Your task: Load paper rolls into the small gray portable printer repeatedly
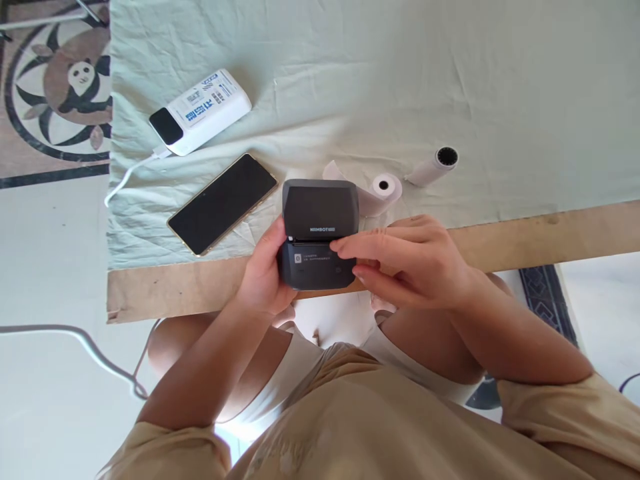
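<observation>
A black NIIMBOT label printer is held above the table's front edge, its face turned up toward me. My left hand wraps round its left side, thumb along the edge. At the dark slot across the middle, the index fingertip of my right hand touches the printer. The right thumb is apart from that finger, by the printer's lower right edge. Just behind the printer lies a partly unrolled white paper roll. Another white roll, with a black core end, rests to its right.
Left of the printer a black-screened phone lies on the pale green cloth. Beyond it is a white power bank with a white cable plugged in. The table's bare wooden edge runs before my knees.
</observation>
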Motion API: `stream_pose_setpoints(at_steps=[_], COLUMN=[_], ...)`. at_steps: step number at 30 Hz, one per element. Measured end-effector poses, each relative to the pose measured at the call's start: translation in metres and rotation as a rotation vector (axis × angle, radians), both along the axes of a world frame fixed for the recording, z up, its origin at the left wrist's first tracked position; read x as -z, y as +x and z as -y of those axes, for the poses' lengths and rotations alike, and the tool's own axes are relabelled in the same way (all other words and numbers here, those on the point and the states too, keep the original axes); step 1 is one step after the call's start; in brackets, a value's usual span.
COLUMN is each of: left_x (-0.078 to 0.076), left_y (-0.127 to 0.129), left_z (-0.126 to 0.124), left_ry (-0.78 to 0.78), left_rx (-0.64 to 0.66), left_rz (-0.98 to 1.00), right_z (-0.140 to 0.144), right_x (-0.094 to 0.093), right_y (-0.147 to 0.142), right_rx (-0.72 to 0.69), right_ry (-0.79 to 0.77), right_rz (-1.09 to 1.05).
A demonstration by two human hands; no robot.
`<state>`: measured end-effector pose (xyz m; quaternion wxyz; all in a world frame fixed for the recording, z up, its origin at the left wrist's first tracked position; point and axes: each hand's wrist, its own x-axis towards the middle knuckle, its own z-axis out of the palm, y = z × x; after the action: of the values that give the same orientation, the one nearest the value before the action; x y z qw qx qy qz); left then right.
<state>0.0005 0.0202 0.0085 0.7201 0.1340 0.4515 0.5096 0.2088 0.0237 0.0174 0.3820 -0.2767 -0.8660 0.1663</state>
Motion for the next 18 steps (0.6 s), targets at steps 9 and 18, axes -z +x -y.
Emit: stream_pose_setpoints(at_steps=[9, 18], left_x=[0.012, 0.012], left_y=[-0.010, -0.005], left_z=[0.002, 0.003], left_ry=[-0.039, -0.035], left_rx=[0.066, -0.074], left_rz=[-0.083, -0.136], right_z=[-0.016, -0.032], right_x=[0.008, 0.042], right_y=[0.015, 0.026], right_rx=[0.299, 0.449], right_ry=[-0.001, -0.211], right_rz=[-0.181, 0.144])
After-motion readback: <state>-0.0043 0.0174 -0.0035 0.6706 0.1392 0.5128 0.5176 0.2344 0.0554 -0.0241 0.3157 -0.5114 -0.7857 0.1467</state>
